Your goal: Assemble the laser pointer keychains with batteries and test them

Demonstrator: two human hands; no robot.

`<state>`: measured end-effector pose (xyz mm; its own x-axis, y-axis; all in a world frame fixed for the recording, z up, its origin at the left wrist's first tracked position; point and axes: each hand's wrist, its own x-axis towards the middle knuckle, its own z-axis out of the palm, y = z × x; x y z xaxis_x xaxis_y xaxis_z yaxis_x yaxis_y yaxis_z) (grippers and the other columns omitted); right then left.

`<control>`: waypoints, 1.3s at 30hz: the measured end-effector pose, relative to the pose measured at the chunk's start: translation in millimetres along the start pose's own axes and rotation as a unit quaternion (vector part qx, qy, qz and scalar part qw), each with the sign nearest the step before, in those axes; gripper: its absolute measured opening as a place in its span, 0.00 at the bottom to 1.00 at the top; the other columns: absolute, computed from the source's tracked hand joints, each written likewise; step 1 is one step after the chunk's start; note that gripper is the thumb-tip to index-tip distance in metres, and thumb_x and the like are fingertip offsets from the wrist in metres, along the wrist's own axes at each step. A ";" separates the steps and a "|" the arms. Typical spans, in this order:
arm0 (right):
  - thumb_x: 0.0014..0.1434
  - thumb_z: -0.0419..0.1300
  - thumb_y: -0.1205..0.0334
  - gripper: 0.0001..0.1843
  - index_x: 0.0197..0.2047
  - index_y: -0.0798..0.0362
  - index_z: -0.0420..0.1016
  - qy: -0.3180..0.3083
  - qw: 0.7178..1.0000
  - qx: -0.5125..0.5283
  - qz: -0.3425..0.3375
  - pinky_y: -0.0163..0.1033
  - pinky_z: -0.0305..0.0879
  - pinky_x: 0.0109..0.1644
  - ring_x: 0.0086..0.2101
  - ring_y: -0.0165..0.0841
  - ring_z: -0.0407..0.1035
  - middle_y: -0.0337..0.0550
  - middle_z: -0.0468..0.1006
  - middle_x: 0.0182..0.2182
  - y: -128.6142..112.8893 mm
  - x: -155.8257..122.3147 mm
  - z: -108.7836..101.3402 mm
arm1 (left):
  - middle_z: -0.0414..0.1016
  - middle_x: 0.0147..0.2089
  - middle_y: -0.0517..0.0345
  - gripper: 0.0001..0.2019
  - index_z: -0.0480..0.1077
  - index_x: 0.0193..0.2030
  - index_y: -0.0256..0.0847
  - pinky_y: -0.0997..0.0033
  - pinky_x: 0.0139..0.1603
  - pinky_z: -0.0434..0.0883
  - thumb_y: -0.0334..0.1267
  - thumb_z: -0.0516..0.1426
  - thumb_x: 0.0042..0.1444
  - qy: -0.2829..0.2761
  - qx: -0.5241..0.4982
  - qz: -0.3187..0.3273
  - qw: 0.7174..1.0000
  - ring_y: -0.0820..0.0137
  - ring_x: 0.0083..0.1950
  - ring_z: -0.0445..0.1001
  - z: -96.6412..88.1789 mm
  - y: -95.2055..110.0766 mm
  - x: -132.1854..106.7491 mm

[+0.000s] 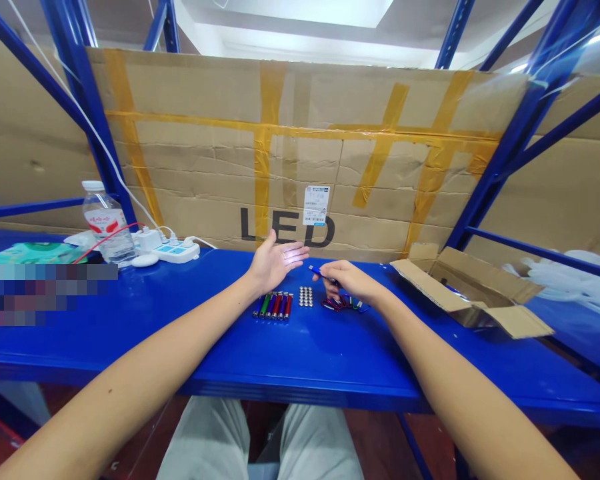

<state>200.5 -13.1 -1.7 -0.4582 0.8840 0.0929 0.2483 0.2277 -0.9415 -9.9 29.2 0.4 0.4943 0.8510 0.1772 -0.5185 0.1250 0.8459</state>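
The person is pinching a small blue flashlight (320, 272) in the right hand (353, 281) and shining it toward nine o'clock onto the flat, empty left hand (275, 262), which is best kept steady just above the row of flashlights (273, 305) and batteries (306, 297) on the blue shelf (300, 360).

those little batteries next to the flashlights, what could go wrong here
The batteries stand upright in a tight block between both wrists; a brush from the right hand, which pinches a small blue flashlight, might topple them. The row of flashlights lies loose, so the open left hand could set them rolling.
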 end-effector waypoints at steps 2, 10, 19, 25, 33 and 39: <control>0.61 0.53 0.58 0.12 0.36 0.58 0.72 -0.003 1.000 0.005 0.001 0.35 0.60 0.22 0.14 0.27 0.61 0.31 0.63 0.13 0.7 -0.1 -0.3 | 0.71 0.59 0.31 0.40 0.67 0.60 0.25 0.57 0.62 0.65 0.63 0.40 0.63 -0.003 -0.002 -0.001 1.000 0.52 0.63 0.68 1.1 0.0 -0.7; 0.61 0.53 0.59 0.11 0.36 0.58 0.72 -0.010 1.000 0.013 -0.002 0.35 0.60 0.22 0.13 0.28 0.62 0.31 0.63 0.13 1.8 -0.6 -1.1 | 0.72 0.58 0.32 0.38 0.71 0.55 0.25 0.56 0.63 0.63 0.62 0.41 0.63 -0.010 0.003 -0.007 1.000 0.51 0.62 0.69 4.0 -1.0 -2.0; 0.61 0.54 0.58 0.11 0.34 0.57 0.71 -0.022 1.000 0.020 0.002 0.34 0.60 0.22 0.14 0.26 0.58 0.30 0.61 0.13 2.4 -0.6 1.4 | 0.72 0.58 0.32 0.36 0.73 0.52 0.27 0.55 0.63 0.63 0.61 0.42 0.63 -0.022 0.011 -0.012 1.000 0.51 0.62 0.68 5.1 -4.6 -2.7; 0.61 0.54 0.59 0.10 0.34 0.57 0.71 -0.020 1.000 0.017 0.010 0.35 0.61 0.22 0.14 0.25 0.57 0.29 0.60 0.14 -1.8 -4.0 3.4 | 0.72 0.58 0.31 0.36 0.73 0.50 0.27 0.56 0.62 0.63 0.62 0.42 0.62 -0.015 0.015 -0.011 1.000 0.51 0.62 0.68 5.8 -5.0 -2.9; 0.60 0.54 0.58 0.11 0.34 0.57 0.71 -0.006 1.000 -0.008 0.009 0.35 0.61 0.23 0.15 0.27 0.61 0.31 0.63 0.14 -3.8 -2.8 0.2 | 0.73 0.56 0.33 0.36 0.72 0.53 0.27 0.56 0.62 0.64 0.61 0.43 0.62 -0.013 0.021 -0.004 1.000 0.51 0.62 0.68 3.3 -5.0 -1.8; 0.59 0.54 0.59 0.11 0.32 0.56 0.72 0.017 1.000 -0.011 0.020 0.36 0.64 0.22 0.14 0.27 0.59 0.31 0.61 0.12 -4.0 -2.9 1.0 | 0.72 0.57 0.31 0.37 0.71 0.54 0.26 0.56 0.61 0.65 0.61 0.41 0.63 -0.004 0.015 -0.005 1.000 0.51 0.60 0.70 5.4 -4.5 -2.6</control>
<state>200.0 -17.0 1.5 -0.4180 0.9060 0.0672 0.2840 0.2006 -0.9376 -5.1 23.6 -1.1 0.5051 0.8456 0.1729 -0.4923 0.1178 0.8624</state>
